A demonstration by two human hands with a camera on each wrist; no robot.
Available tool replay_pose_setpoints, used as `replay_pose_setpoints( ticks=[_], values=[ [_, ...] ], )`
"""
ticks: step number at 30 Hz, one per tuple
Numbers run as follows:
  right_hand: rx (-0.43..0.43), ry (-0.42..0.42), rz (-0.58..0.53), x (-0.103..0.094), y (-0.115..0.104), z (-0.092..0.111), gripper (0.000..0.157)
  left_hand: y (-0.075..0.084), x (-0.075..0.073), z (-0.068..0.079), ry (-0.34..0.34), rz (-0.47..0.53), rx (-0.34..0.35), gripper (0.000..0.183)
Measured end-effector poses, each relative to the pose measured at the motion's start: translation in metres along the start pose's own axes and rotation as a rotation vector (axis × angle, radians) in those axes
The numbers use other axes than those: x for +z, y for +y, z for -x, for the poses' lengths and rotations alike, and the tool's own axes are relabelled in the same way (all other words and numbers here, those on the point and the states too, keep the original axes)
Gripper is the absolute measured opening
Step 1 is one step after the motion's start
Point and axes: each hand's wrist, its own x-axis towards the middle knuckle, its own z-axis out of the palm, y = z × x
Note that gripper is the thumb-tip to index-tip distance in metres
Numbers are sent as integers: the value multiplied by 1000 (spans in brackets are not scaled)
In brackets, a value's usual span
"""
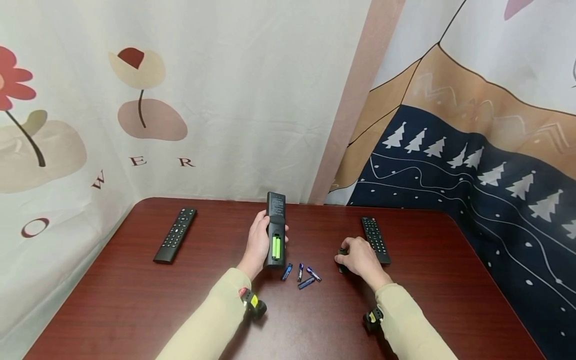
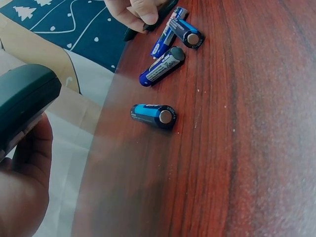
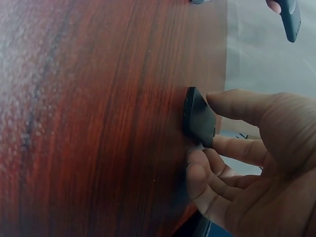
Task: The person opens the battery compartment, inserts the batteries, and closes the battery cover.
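I have the right hand (image 1: 361, 257) pinching the black cover (image 3: 201, 120), well right of the open remote (image 1: 276, 227), gripped long-axis-forward by the left hand (image 1: 256, 242).

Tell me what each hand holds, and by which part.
Left hand: open-backed remote control, by its long sides. Right hand: battery cover, by its edges.

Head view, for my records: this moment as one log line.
left hand: holds open remote; right hand: pinches cover; green batteries: in remote; blue batteries: on table
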Motion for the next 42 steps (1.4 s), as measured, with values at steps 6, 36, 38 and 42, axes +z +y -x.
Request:
replay_pose_setpoints(
  ticks=[6,36,38,42],
  values=[
    [9,-8,10,1,-2,-1,27,0,-1,0,-4,1,4,42],
    [-49,30,-44,-1,-15,5,28,-2,2,0,2,-10,-10,43],
    [-59,39,-58,-1,-17,6,28,-2,3,0,2,-11,-9,43],
    [-70,50,-71,1,-20,7,27,-1,4,0,2,-13,-6,42]
  ],
)
